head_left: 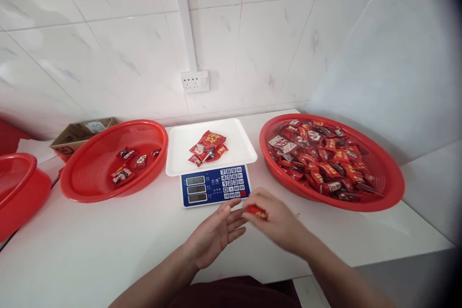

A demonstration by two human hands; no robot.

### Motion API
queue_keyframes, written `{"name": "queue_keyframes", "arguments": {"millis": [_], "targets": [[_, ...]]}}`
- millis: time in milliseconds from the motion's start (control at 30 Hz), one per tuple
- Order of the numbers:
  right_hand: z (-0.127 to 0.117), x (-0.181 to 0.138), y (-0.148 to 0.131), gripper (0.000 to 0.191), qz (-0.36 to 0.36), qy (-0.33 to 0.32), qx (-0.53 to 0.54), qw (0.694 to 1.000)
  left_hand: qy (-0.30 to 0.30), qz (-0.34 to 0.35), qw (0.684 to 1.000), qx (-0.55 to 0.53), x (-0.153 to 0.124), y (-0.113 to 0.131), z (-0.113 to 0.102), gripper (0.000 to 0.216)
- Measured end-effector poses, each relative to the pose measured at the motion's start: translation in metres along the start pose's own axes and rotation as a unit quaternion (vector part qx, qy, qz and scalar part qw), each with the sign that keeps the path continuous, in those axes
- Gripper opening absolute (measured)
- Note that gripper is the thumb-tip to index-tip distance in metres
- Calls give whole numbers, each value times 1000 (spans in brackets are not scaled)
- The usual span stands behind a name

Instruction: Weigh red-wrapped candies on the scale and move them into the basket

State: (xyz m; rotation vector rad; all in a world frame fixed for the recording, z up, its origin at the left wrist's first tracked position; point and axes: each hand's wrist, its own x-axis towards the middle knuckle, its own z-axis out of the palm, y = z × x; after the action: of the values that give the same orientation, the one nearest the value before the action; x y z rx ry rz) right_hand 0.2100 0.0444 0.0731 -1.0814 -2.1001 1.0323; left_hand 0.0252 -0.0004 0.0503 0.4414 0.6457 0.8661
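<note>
The white surface point(108, 250) ran along the tiled wall, and everything on it seemed laid out within arm's reach of the person standing there; the wide basket point(393, 192) sat to the right, heaped with red wrapped sweets point(325, 159); the deeper basket point(72, 192) sat to the left, tilted on its edge, with only a few packets point(124, 171) in its bottom; the scale point(215, 185) stood between them with its keypad facing the person, probably so the display could be read, and a small pile point(207, 147) lay on its white tray point(180, 149); just in front of the scale the left hand point(214, 233) lay palm up, its grip spread open and empty, fingers almost meeting the right hand point(277, 221); that hand's grip was pinched shut on one red sweet point(257, 211), held at the fingertips just above the surface, blurred.
</note>
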Motion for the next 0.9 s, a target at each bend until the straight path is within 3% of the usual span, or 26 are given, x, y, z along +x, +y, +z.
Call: {"name": "queue_keyframes", "arguments": {"millis": [167, 233, 300, 400, 567, 733, 900], "targets": [[-60, 36, -5, 14, 23, 237, -95, 966, 7, -17, 999, 38, -6, 3, -6, 38], [-68, 52, -18, 14, -1, 261, -98, 960, 2, -24, 999, 43, -5, 3, -4, 37], [-65, 61, -32, 14, -27, 230, -100, 968, -9, -25, 998, 49, -5, 4, -1, 37], [-55, 53, -38, 15, -24, 131, -100, 986, -15, -30, 998, 62, -7, 3, -1, 34], [-51, 2, -6, 23, 100, -9, -40, 994, 6, -44, 996, 82, -14, 2, -12, 30], [-53, -41, 16, 25, 188, -31, 16, 982, 6, -60, 993, 97, -10, 0, -19, 29], [-66, -31, 17, 25, 152, 37, 6, 988, -7, -65, 992, 109, -8, -1, -15, 28]]}}
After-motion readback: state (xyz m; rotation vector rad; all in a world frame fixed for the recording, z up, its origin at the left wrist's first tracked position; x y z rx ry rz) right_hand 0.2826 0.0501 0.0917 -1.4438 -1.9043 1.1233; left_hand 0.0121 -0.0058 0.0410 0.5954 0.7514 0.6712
